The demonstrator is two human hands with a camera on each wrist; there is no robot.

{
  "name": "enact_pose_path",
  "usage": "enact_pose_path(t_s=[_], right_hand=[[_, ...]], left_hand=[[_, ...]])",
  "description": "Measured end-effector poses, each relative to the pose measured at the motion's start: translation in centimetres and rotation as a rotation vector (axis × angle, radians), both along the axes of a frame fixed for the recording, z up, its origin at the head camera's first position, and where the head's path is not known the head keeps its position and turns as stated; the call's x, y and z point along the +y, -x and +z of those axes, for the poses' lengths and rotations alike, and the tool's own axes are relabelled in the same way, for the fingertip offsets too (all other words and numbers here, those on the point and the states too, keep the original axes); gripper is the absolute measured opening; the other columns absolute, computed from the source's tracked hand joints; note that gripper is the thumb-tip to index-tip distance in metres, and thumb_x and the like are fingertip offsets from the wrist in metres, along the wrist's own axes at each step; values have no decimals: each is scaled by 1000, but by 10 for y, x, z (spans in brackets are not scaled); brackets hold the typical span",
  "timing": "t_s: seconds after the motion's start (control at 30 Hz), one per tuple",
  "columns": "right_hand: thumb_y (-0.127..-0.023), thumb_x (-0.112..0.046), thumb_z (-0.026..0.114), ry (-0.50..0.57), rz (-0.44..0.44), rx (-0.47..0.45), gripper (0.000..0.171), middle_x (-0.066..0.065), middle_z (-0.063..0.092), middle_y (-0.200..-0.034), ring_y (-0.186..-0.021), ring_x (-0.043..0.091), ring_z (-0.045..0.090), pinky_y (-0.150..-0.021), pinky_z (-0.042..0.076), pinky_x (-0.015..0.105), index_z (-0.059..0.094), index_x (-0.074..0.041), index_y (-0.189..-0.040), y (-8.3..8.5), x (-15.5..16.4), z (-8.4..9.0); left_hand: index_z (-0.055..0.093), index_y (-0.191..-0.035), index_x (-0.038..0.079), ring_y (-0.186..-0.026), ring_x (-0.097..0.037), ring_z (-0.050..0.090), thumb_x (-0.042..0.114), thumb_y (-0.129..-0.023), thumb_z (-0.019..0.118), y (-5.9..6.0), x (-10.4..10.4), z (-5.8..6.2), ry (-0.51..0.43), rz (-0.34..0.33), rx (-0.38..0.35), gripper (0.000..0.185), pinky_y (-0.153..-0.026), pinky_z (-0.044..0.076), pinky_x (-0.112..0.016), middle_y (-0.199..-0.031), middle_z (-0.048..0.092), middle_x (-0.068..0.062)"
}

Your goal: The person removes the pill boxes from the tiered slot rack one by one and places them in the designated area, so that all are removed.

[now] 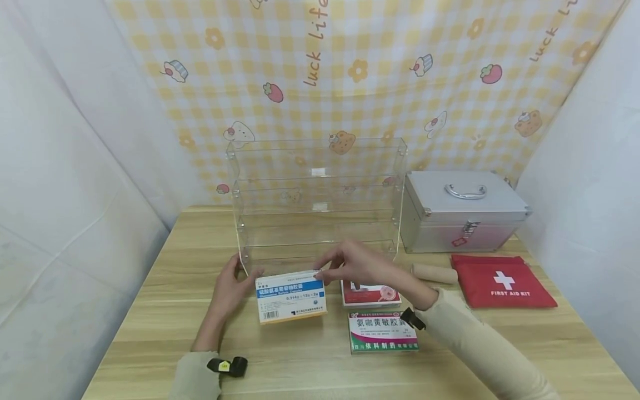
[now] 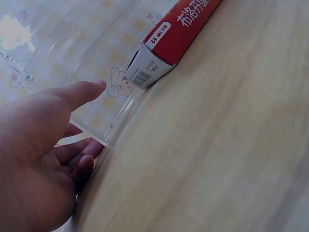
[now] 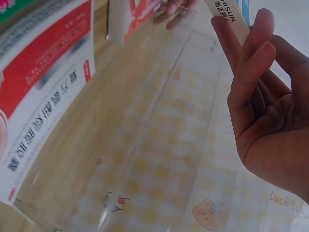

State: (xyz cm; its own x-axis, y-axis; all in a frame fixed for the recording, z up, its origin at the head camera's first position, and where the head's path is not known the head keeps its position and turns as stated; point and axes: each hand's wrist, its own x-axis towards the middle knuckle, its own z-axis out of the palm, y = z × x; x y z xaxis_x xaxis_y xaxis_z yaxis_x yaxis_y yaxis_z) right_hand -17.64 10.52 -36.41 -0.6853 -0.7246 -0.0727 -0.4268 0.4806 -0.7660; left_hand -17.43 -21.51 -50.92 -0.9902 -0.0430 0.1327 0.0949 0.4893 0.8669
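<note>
Both forearms reached forward over the wooden worktop (image 1: 150,289), sleeves pushed to the wrists. The left hand (image 1: 231,289) lay at the left end of the blue-and-white medicine box (image 1: 291,296), fingers fairly straight and spread against that end — the left wrist view showed them relaxed, curled round nothing. The right hand (image 1: 352,264) came in from the right with the wrist raised, its fingertips (image 3: 251,53) pinching the box's upper right edge; the right wrist view showed the thin edge of the box against those fingers. The box stood tilted up on its long lower edge on the worktop, its printed face towards the person, just in front of the clear acrylic shelf rack (image 1: 320,200).

The rack stood directly behind the box and both hands, its left front corner close by the left hand's fingers. Under the right forearm lay a red-and-white medicine box (image 1: 372,295), partly hidden by the wrist, and nearer the person a green-and-pink medicine box (image 1: 383,332) lay flat. To the right lay a beige bandage roll (image 1: 435,273), a red first aid kit pouch (image 1: 502,281) and — behind them — a closed silver metal case (image 1: 462,211).
</note>
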Motion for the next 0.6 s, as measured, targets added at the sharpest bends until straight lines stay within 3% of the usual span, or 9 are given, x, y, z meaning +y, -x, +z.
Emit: enact_pose_path(t_s=[0.17, 0.27, 0.4, 0.6], right_hand=[[-92, -21, 71, 12, 3, -55, 21, -5, 73, -85, -56, 19, 64, -44, 43, 24, 74, -14, -112, -4, 0, -11], [-92, -19, 70, 30, 11, -112, 21, -3, 73, -84, -47, 26, 62, -42, 46, 28, 74, -14, -113, -6, 0, -18], [-92, -20, 70, 34, 10, -136, 21, 0, 72, -84, -50, 36, 62, -44, 50, 32, 74, -14, -112, -9, 0, -27], [-93, -22, 70, 11, -1, -154, 20, 4, 73, -84, -50, 33, 63, -41, 45, 24, 74, -16, -112, -12, -1, -37]], left_hand=[[40, -145, 5, -121, -34, 49, 45, -88, 72, -1, -1, 1, -6, -4, -5, 77, -105, 31, -58, -127, 57, -17], [41, -145, 6, -121, -34, 49, 46, -87, 72, -1, -1, 1, -7, -4, -4, 77, -105, 31, -58, -128, 56, -17], [41, -144, 6, -122, -35, 49, 47, -87, 72, -1, -2, -1, -3, 3, -5, 77, -105, 31, -57, -130, 56, -17], [39, -146, 4, -126, -38, 46, 43, -88, 73, 0, -1, -1, 5, 2, -12, 78, -106, 30, -59, -135, 52, -20]])
